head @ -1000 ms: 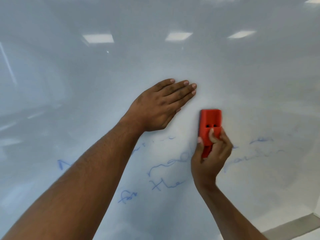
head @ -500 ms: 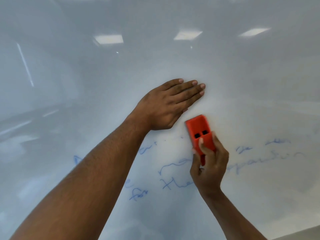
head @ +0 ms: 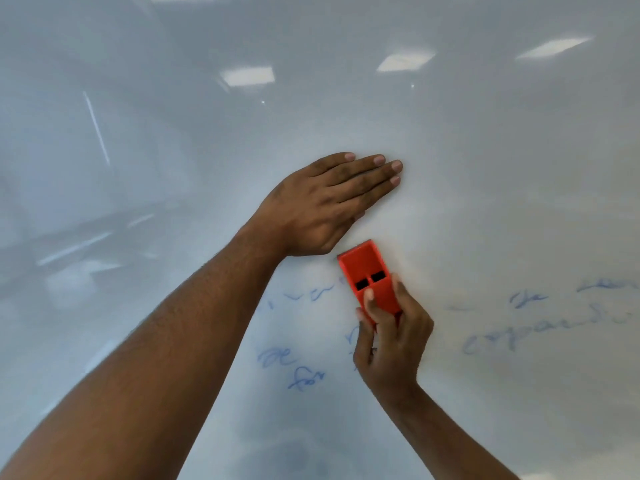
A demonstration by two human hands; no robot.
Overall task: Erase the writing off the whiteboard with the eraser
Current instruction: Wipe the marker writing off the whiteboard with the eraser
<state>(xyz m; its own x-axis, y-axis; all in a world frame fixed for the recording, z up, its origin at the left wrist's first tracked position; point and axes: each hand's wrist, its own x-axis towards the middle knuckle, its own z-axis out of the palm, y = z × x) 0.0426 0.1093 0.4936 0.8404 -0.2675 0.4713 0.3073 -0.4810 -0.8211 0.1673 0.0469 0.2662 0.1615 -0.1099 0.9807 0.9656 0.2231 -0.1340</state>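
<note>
- Whiteboard (head: 485, 168): glossy, upper area bare; ceiling lights reflected in it.
- Writing (head: 512, 336): faint blue script in patches, right of the right hand, also below and left of it.
- Eraser (head: 369, 277): red block, tilted, flat against the board just below the left hand, among the central script.
- Right hand (head: 391, 344): fingers curled round the eraser's lower end, pinching it.
- Left hand (head: 325, 206): flat on the board, fingers straight and pressed together, bracing.
- Step: wiping, partway through by the look of it.
- Next: likely firm, even strokes over the remaining patches, keeping the pad flush.
</note>
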